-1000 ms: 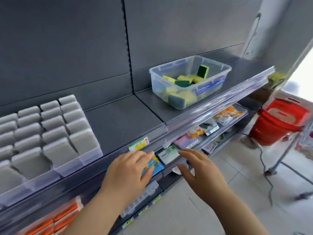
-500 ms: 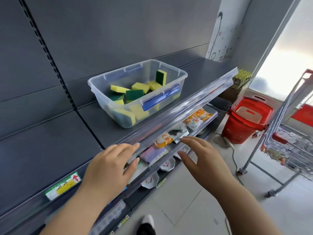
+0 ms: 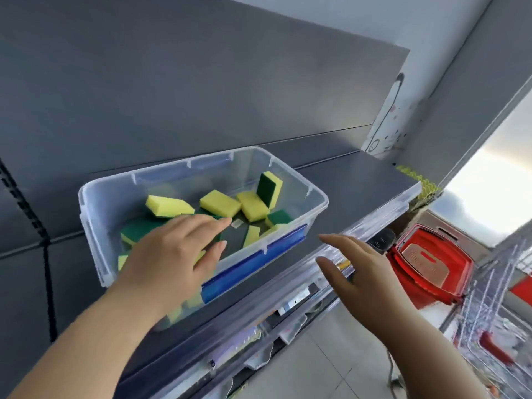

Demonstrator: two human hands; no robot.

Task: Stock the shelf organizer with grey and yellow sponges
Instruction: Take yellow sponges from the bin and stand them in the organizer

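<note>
Both hands are bare: left hand (image 3: 169, 254), right hand (image 3: 365, 280). Behind each hand, the left forearm (image 3: 86, 335) and right forearm (image 3: 431, 358) are uncovered to the lower edge of view (left thumbnail (image 3: 223, 243) short, plain).

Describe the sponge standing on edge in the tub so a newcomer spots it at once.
On the grey shelf sits a clear plastic tub with a blue strip on its front. Toward its far right corner one sponge stands on edge, dark green face showing. The other sponges around it lie flat or tilted.
</note>
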